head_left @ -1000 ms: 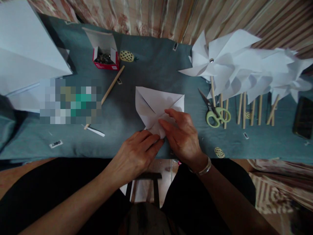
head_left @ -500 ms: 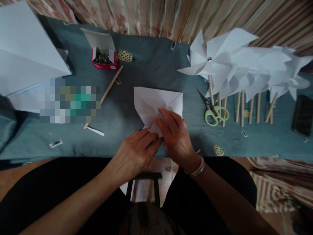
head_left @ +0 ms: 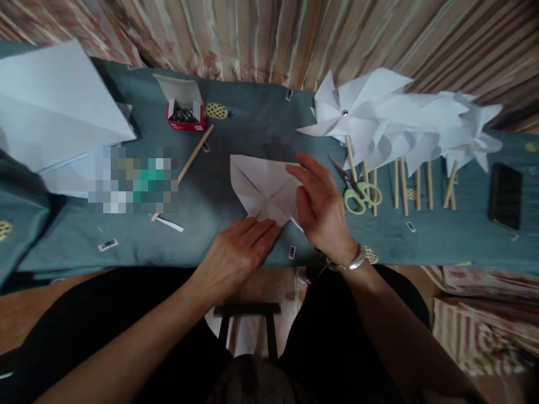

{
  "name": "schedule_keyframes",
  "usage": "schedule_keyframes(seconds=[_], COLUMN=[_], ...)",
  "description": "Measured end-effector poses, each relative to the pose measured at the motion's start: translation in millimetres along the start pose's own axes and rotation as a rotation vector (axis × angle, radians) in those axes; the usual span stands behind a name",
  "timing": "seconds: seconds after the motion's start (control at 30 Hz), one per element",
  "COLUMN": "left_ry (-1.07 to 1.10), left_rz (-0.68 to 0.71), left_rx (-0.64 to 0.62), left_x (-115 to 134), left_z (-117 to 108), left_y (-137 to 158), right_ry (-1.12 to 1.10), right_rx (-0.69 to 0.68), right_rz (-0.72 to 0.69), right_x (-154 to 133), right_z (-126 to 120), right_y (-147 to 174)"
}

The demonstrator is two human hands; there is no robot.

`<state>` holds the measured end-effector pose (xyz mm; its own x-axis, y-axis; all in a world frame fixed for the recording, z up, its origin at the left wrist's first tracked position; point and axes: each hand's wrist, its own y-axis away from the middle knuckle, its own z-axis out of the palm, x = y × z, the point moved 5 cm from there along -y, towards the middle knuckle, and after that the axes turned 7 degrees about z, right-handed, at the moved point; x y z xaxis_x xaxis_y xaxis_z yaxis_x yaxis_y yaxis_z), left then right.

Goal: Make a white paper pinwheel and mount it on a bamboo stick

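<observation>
A white paper square (head_left: 263, 185) with slits running in from its corners lies on the cloth in front of me. Its near part is folded in toward the middle. My left hand (head_left: 238, 247) holds the paper at its near edge, fingers together on top and the thumb hidden. Over the paper's right side is my right hand (head_left: 322, 205), thumb and fingers apart and half bent. Its fingertips reach the far right corner; whether they touch it I cannot tell. Green-handled scissors (head_left: 357, 193) lie just right of this hand, points toward the far side.
Finished paper pinwheels (head_left: 379, 112) on wooden sticks lie in a row at the right, beside a dark phone (head_left: 505, 196). To the left are an open red box (head_left: 186, 124) of metal pins, a loose wooden stick (head_left: 197, 150) and large white sheets (head_left: 63, 106).
My right hand has moved from the paper's middle out to its right side, and its fingers have spread. My left hand stays at the near edge. The view has shifted slightly.
</observation>
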<state>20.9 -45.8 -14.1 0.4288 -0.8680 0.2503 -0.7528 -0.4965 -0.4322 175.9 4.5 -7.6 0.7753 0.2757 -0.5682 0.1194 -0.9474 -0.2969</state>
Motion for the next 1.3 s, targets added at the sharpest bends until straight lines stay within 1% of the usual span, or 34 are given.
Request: schedule_keyframes(seconds=[0.1,0.2,0.23,0.33,0.37,0.43,0.47,0.53,0.6,0.67,0.77,0.87,0.97,1.07,1.13,1.3], left_ry=[0.0,0.0,-0.009,-0.09,-0.113,-0.156,-0.161,-0.134,-0.069,-0.054,-0.059,-0.058,-0.05,-0.038,-0.024,0.011], left_rz=[0.013,0.022,0.023,-0.017,-0.04,-0.08,-0.096,-0.096,-0.028,-0.018,-0.029,-0.016,-0.009,-0.052,-0.078,-0.076], left_rx=[-0.027,-0.019,0.003,0.019,0.003,0.039,0.063,0.11,0.091,0.028,-0.012,-0.022,-0.022,0.01,0.035,0.053], left_x=[0.2,-9.4,-15.6,-39.0,-45.6,-51.4,-50.2,-40.0,-23.3,-11.9,-5.7,-5.0,-5.0,-7.5,-9.3,-8.2], left_z=[-3.3,-11.7,-16.1,-28.4,-31.5,-39.1,-41.5,-41.8,-34.5,-24.4,-16.2,-16.3,-19.2,-22.0,-23.1,-24.3], left_y=[-2.2,0.3,2.7,12.6,15.8,20.2,21.0,19.3,13.8,8.0,2.6,2.4,5.5,8.6,9.7,8.9], right_ry=[0.048,0.066,0.077,0.085,0.072,0.043,0.034,0.037,0.052,0.049,0.007,-0.062,-0.193,-0.337,-0.43,-0.585], right_rx=[-0.027,-0.071,-0.071,-0.084,-0.099,-0.114,-0.117,-0.104,-0.081,-0.077,-0.147,-0.215,-0.258,-0.298,-0.322,-0.293], right_rz=[0.012,0.016,0.018,0.021,0.026,0.043,0.05,0.037,-0.007,-0.059,-0.098,-0.086,-0.005,0.132,0.199,0.273], right_x=[17.1,27.5,28.4,24.0,21.4,16.0,13.4,7.7,1.7,-3.2,-5.2,-1.1,7.0,14.7,15.9,11.1], right_z=[2.0,2.9,0.7,-10.0,-13.5,-19.6,-21.6,-23.8,-23.7,-21.6,-16.0,-14.1,-16.4,-18.0,-17.9,-12.8], right_y=[-14.6,-21.1,-20.3,-8.5,-2.3,10.7,16.8,26.0,31.1,33.3,34.6,35.7,35.7,33.9,31.7,23.3])
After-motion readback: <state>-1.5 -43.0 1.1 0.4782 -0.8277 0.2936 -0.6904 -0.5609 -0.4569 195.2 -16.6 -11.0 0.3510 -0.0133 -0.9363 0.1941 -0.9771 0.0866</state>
